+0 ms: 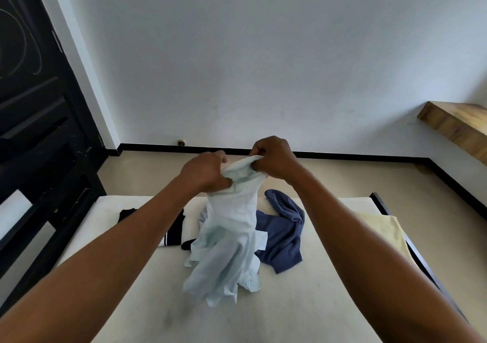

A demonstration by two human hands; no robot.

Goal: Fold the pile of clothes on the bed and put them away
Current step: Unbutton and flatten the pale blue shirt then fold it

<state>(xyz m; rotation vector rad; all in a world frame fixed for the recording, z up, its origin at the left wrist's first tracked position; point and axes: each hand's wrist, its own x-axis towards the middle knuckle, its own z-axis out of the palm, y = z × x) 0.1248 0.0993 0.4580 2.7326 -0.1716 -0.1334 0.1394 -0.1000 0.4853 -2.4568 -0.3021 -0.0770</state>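
Left hand (205, 171) and right hand (274, 159) both pinch the pale shirt (232, 237) at its bunched top. Its hanging hem could snag the blue garment (284, 234) at three o'clock.

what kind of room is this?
Probably a bedroom: bare mattress, a blue garment loose on it and a pale shirt held up, dark door at left, wooden wall shelf.

Black door (34, 92), white wall (237, 65), wooden shelf (458, 123).
The door is left, the shelf right on the wall; black skirting (342, 155) edges the beige floor (158, 174).
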